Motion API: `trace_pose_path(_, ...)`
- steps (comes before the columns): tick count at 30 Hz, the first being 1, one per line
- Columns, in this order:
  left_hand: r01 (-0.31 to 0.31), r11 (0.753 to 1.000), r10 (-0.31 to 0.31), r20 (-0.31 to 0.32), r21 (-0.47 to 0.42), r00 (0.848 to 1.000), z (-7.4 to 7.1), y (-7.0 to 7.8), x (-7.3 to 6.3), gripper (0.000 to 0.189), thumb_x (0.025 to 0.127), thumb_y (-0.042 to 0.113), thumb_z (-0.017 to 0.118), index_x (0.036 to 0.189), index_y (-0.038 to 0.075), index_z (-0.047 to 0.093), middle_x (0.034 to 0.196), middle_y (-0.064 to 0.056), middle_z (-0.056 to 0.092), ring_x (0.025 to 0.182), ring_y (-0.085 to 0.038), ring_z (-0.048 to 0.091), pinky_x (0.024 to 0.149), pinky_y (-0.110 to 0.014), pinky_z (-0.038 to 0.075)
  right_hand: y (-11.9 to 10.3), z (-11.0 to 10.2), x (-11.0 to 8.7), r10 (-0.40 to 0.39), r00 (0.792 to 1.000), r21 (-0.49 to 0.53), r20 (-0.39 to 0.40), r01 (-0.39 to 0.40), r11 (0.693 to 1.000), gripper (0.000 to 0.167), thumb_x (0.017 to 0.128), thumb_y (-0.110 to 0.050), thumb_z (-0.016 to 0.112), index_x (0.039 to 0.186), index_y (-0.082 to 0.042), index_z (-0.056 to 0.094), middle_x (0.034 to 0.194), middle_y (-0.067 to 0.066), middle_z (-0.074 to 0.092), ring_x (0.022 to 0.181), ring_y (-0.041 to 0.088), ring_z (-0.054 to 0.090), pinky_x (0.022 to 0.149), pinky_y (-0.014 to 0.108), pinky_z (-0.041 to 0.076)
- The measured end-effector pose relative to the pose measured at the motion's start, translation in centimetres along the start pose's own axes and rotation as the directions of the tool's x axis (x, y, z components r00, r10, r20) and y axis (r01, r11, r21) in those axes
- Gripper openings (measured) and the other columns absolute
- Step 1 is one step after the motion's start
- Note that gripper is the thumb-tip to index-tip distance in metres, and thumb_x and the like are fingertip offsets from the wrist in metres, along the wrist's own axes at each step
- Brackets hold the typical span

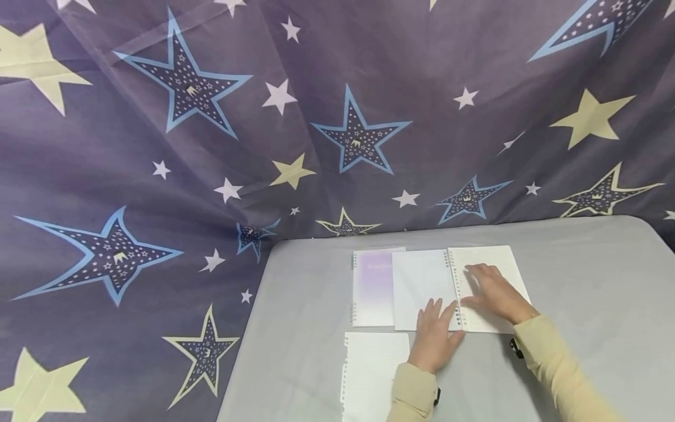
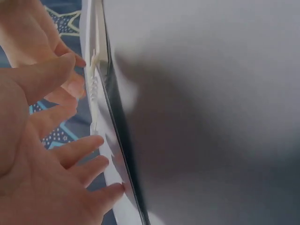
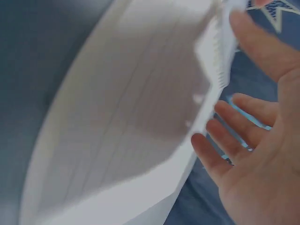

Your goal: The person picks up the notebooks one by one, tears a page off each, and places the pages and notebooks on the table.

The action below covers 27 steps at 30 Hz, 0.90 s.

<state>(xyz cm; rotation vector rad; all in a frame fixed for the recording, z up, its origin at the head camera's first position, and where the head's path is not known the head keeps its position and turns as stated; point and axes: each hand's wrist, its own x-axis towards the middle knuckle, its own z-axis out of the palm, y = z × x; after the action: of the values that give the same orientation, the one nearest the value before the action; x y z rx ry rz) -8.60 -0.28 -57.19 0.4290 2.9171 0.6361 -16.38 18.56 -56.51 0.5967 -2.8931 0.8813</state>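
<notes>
A spiral-bound notebook (image 1: 422,284) lies spread on the grey table, its left side plain white and its lined page (image 1: 498,257) on the right. My left hand (image 1: 435,337) rests with spread fingers on the lower edge of the white side, close to the wire binding (image 1: 454,287). Over the lined page is my right hand (image 1: 494,293), thumb toward the binding and fingers fairly straight. In the right wrist view, the right hand (image 3: 262,154) has extended fingers and pinches nothing. The left wrist view shows the left hand (image 2: 47,164) with its fingertips along the notebook's edge.
A notebook with a purple and white cover (image 1: 373,287) lies partly under the open notebook's left side. Nearer is a loose lined sheet (image 1: 374,369) with a ragged punched edge. A star-patterned curtain (image 1: 327,117) hangs behind and left of the grey table (image 1: 295,310).
</notes>
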Motion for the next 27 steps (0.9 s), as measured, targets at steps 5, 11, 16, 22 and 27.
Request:
trace_pose_path(5,0.002,1.000,-0.002,0.036,0.005,0.999,0.2,0.4,-0.3,0.056,0.095,0.043,0.060,0.148,0.031,0.046,0.158,-0.006,0.039,0.150,-0.024,0.028,0.123,-0.050,0.024,1.8,0.2,1.0,0.010,0.999,-0.051,0.050,-0.008,0.999,0.093,0.069,-0.034,0.089,0.137,0.013,0.046,0.134,0.037,0.048,0.123,0.056,0.042,0.106,0.070,0.034)
trace_pose_path(11,-0.012,0.999,0.010,0.032,0.042,0.999,0.3,0.2,-0.3,0.055,0.095,0.041,0.062,0.147,0.032,0.047,0.157,-0.004,0.039,0.149,-0.023,0.029,0.123,-0.049,0.025,3.9,-0.7,2.5,0.043,0.995,-0.106,0.095,-0.033,0.994,0.098,0.072,-0.046,0.085,0.138,0.015,0.044,0.140,0.042,0.041,0.126,0.060,0.038,0.106,0.072,0.032)
trace_pose_path(16,-0.023,0.998,0.021,0.028,0.058,0.999,0.6,0.0,-0.3,0.055,0.095,0.038,0.063,0.147,0.033,0.047,0.157,-0.003,0.040,0.149,-0.022,0.030,0.122,-0.047,0.027,5.4,-1.6,3.2,0.067,0.990,-0.132,0.123,-0.050,0.990,0.108,0.071,-0.054,0.083,0.139,0.018,0.040,0.141,0.044,0.037,0.129,0.061,0.035,0.109,0.071,0.029)
trace_pose_path(22,-0.013,0.998,0.011,0.033,0.056,0.999,0.9,-0.1,-0.2,0.057,0.094,0.039,0.064,0.148,0.034,0.045,0.158,-0.002,0.038,0.149,-0.022,0.029,0.122,-0.047,0.026,6.9,-2.4,3.5,0.151,0.975,-0.145,0.164,-0.128,0.981,0.120,0.070,-0.064,0.079,0.143,0.019,0.032,0.145,0.043,0.031,0.132,0.060,0.027,0.109,0.075,0.019)
trace_pose_path(27,-0.012,0.998,0.010,0.028,0.064,1.000,1.0,-0.2,-0.2,0.059,0.094,0.038,0.065,0.148,0.035,0.044,0.158,-0.002,0.038,0.149,-0.022,0.028,0.122,-0.048,0.026,7.5,-2.9,3.5,0.201,0.965,-0.152,0.170,-0.176,0.973,0.121,0.071,-0.067,0.077,0.145,0.017,0.030,0.145,0.042,0.028,0.131,0.063,0.023,0.106,0.079,0.017)
